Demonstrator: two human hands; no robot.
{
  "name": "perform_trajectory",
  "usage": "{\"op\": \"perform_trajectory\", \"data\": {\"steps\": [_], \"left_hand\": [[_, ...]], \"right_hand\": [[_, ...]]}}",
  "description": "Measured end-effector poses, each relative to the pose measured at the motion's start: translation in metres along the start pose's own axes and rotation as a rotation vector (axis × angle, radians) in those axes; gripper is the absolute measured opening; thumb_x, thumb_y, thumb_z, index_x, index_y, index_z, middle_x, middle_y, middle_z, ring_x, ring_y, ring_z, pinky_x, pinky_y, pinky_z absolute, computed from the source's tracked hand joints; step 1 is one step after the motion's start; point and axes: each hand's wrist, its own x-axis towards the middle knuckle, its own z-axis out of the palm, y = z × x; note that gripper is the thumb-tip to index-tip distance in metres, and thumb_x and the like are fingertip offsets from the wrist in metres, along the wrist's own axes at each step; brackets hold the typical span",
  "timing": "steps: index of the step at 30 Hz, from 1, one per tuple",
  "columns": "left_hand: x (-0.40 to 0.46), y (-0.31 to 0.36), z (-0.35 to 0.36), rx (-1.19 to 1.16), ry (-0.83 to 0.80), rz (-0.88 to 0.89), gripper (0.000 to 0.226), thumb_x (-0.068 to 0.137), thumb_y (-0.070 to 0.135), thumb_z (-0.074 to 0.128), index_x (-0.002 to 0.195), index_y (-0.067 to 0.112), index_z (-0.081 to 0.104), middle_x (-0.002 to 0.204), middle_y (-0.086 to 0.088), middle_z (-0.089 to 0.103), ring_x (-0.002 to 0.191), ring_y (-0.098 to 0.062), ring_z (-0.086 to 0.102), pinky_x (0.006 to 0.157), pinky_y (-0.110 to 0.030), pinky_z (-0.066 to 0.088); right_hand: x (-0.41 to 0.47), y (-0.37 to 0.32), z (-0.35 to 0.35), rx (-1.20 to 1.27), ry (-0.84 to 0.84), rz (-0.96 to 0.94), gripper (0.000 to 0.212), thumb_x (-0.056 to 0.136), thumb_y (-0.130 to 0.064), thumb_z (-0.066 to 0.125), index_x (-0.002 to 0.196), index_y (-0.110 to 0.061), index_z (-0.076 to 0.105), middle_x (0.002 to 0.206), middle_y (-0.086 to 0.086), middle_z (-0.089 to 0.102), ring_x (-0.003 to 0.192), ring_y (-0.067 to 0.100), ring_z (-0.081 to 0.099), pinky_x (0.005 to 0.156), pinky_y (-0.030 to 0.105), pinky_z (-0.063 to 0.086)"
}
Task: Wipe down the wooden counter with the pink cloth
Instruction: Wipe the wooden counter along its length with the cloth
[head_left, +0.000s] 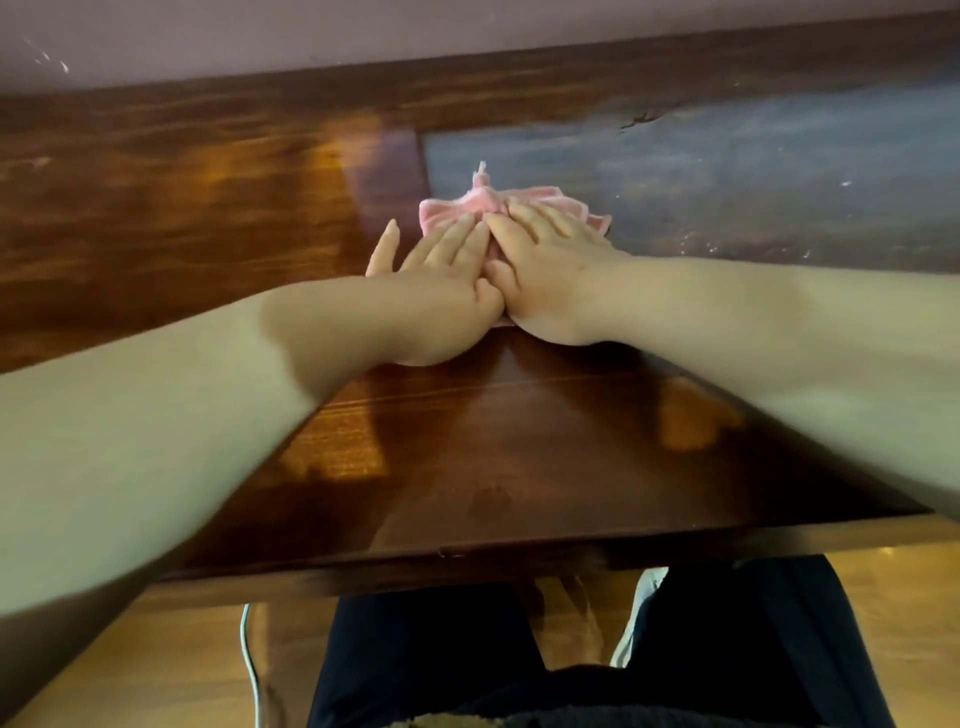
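Nearest the camera, the person's dark trousers (727, 649) filled the bottom of the view, with a thin white cable (248, 654) hanging down at the left over an orange-brown floor (156, 665). Just beyond ran the near edge of the wooden counter (467, 467) — a glossy, reddish-brown surface carrying warm reflections of the arms. Both bare forearms reached out across it from the near left and near right and met around the middle. The left hand (441, 275) lay flat, palm down, fingers spread and released rather than clenched; its little finger stuck out to the left over bare wood while the other fingertips rested on the near left part of the pink cloth (519, 200). The right hand (550, 265) lay just beside it, touching it at the thumbs, likewise flat and open, pressing down on the cloth without gripping it. The cloth sat bunched under and beyond the fingers, its ruffled far edge and a small tuft showing past the fingertips. Farther right and beyond, the counter looked dull and bluish-grey with pale specks. At the far edge, a mauve wall (467, 31) rose behind.
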Motion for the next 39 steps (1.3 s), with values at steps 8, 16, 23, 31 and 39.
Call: {"op": "perform_trajectory", "data": {"steps": [8,16,23,31,39], "left_hand": [[-0.014,0.003,0.008,0.003,0.046,0.039,0.067,0.091,0.043,0.006,0.152,0.019,-0.006,0.160,0.004,-0.011,0.144,-0.007,-0.015,0.112,-0.043,-0.022],[0.009,0.006,-0.006,-0.026,0.005,-0.042,0.059,0.098,0.035,0.012,0.153,0.021,-0.005,0.160,0.006,-0.010,0.145,-0.007,-0.013,0.114,-0.047,-0.018],[-0.030,0.007,0.015,-0.009,0.048,0.061,0.075,0.083,0.046,0.002,0.152,0.019,-0.008,0.160,0.005,-0.014,0.143,-0.006,-0.018,0.111,-0.041,-0.022],[-0.016,0.010,0.004,-0.029,0.015,0.015,0.061,0.096,0.038,0.010,0.152,0.018,-0.007,0.160,0.004,-0.013,0.144,-0.007,-0.017,0.114,-0.046,-0.019],[-0.028,0.010,0.008,-0.056,0.020,0.037,0.063,0.094,0.040,0.010,0.152,0.022,-0.006,0.160,0.007,-0.013,0.144,-0.005,-0.017,0.112,-0.045,-0.022]], "right_hand": [[-0.016,-0.002,0.005,-0.002,-0.016,-0.017,0.063,0.104,-0.043,0.014,0.159,-0.019,-0.003,0.167,0.008,-0.009,0.153,0.023,-0.009,0.124,0.044,-0.004],[0.009,0.000,-0.006,-0.016,-0.015,0.015,0.060,0.106,-0.041,0.018,0.159,-0.019,0.001,0.167,0.006,-0.006,0.154,0.021,-0.007,0.124,0.043,0.000],[-0.036,-0.004,0.010,-0.006,-0.008,-0.024,0.075,0.092,-0.051,0.003,0.159,-0.018,-0.003,0.167,0.009,-0.009,0.153,0.022,-0.010,0.124,0.041,-0.004],[-0.021,-0.005,0.000,-0.017,-0.022,0.003,0.061,0.105,-0.041,0.013,0.159,-0.019,-0.003,0.167,0.007,-0.010,0.153,0.020,-0.010,0.124,0.042,-0.003],[-0.037,-0.009,0.004,0.039,-0.002,0.019,0.062,0.104,-0.044,0.016,0.159,-0.020,0.000,0.167,0.005,-0.007,0.153,0.020,-0.008,0.123,0.038,-0.004]]}}
